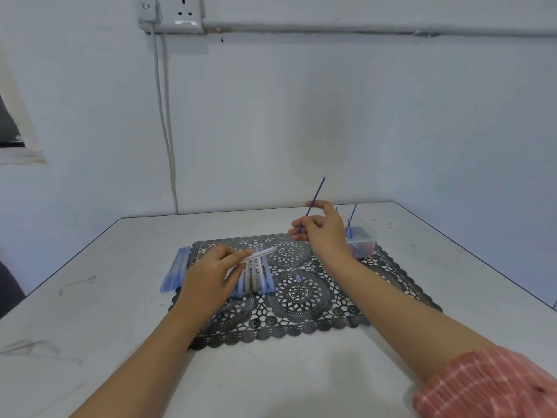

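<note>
Left of centre frame: batch of pale blue plastic pens (pixel 176 274) lying side by side, half off the black openwork lace-pattern placemat (pixel 301 300). Left hand (pixel 211 276) grips a clear, smooth pen barrel (pixel 259 254), angled up to the right above a second row of pens (pixel 256 279). Centre right: right hand (pixel 322 233) pinches a thin, stiff dark blue ink refill (pixel 316 194), upper end pointing up. Far right: clear plastic tub (pixel 366 239) holding more refills. Step judged: refill picked, not yet inserted. Next move calls for lining the refill tip with the barrel's open end, then sliding it in straight; the refill is slender and may flex.
</note>
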The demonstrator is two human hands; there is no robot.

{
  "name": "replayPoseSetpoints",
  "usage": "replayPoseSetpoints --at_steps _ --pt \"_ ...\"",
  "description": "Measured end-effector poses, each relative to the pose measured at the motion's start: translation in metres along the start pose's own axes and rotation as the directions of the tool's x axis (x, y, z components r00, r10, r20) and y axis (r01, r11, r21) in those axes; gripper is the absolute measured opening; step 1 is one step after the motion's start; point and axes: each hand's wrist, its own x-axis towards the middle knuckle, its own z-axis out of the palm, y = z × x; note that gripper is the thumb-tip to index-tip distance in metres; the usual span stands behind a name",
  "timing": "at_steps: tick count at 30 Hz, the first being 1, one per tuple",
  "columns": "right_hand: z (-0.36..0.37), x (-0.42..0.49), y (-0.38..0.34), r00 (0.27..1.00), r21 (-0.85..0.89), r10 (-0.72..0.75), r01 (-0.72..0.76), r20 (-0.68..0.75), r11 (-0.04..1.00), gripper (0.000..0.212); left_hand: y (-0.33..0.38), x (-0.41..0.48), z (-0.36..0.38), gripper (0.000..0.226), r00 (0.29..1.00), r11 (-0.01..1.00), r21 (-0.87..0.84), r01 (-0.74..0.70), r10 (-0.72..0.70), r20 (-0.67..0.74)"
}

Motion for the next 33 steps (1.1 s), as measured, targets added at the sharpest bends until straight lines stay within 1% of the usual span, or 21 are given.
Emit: replayPoseSetpoints --at_steps 5,9,13,16,18,33 --pt "0.005 -0.021 0.015 0.997 -0.042 0.031 -0.028 0.070 0.999 0.018 0.004 0.000 -0.002 0.026 1.000 1.000 -0.017 -0.007 0.007 0.020" --pt "0.007 -0.033 0.023 0.993 0.017 0.073 -0.075 0.095 0.997 0.016 0.003 -0.001 -0.003 0.021 1.000 1.000 -0.024 -0.009 0.009 -0.003" --pt "0.007 -0.035 0.028 0.997 0.024 0.010 -0.012 0.076 1.000 0.021 0.004 0.000 -0.001 0.035 0.998 0.998 -0.019 -0.057 0.057 -0.015" --pt "0.005 -0.033 0.026 0.996 0.027 -0.058 0.056 0.067 0.998 0.024 0.008 0.001 -0.001 0.035 0.997 0.997 -0.009 -0.074 0.074 -0.020" --pt "0.002 -0.032 0.026 0.994 0.037 -0.078 0.076 0.073 0.996 0.025 0.009 0.001 -0.001 0.034 0.997 0.997 -0.001 -0.077 0.077 -0.028" --pt "0.002 -0.033 0.025 0.992 0.136 -0.100 0.089 0.075 0.987 0.021 0.012 0.002 -0.002 0.032 0.994 0.995 -0.016 -0.103 0.103 -0.022"
